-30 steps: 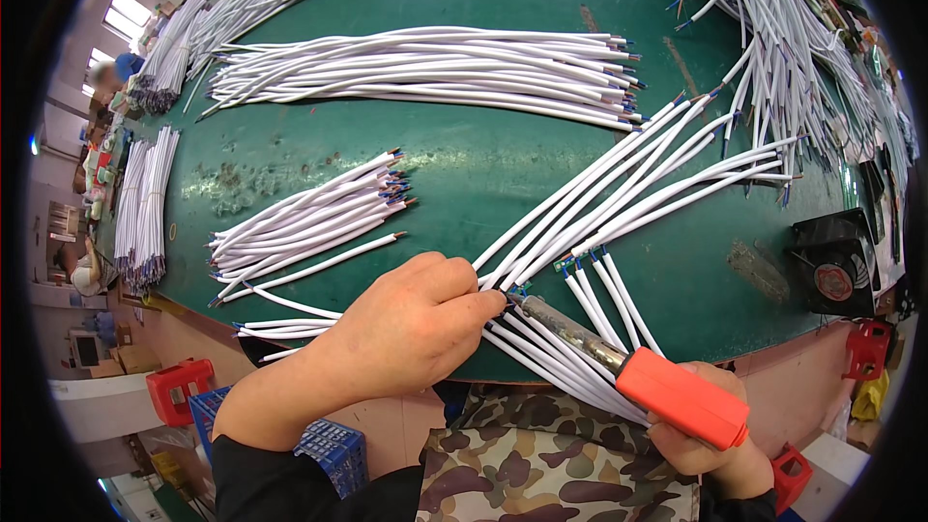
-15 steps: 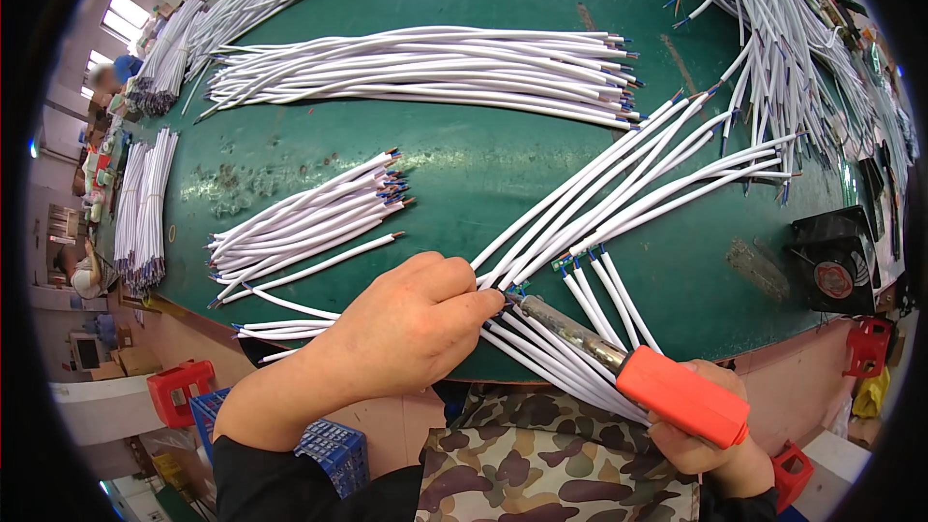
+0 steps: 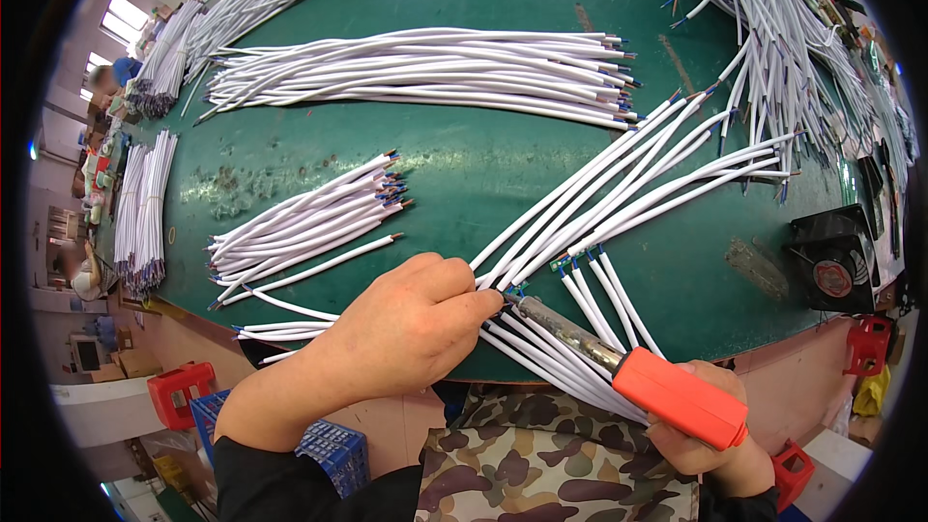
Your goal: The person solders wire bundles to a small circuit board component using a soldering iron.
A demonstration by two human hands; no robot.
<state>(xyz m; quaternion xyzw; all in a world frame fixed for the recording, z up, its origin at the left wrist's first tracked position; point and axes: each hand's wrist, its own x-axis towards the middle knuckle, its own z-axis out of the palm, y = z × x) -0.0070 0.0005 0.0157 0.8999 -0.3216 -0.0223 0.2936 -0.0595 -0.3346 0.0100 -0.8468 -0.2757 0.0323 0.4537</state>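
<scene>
My right hand (image 3: 681,440) is wrapped round the red handle of a soldering iron (image 3: 677,396). Its metal barrel slants up and left, and the tip meets the fingertips of my left hand (image 3: 416,324). Those fingers are pinched together; what lies between them is hidden. Right beside the tip is a small green circuit board (image 3: 518,290), partly covered by my hand. White cables (image 3: 580,195) fan out from it toward the far right, and more white cables (image 3: 551,362) run toward me under the iron. A second small board (image 3: 561,263) with cables attached lies just beyond.
On the green table (image 3: 464,159) lie a short cable bundle (image 3: 309,217) at left and a long one (image 3: 416,72) farther back. A cable heap (image 3: 773,68) fills the far right. At the right edge stands a black fan (image 3: 831,259). A blue crate (image 3: 333,449) sits below.
The soldering iron has shifted very slightly to the left in my right hand. My left hand and the cables stay as they were.
</scene>
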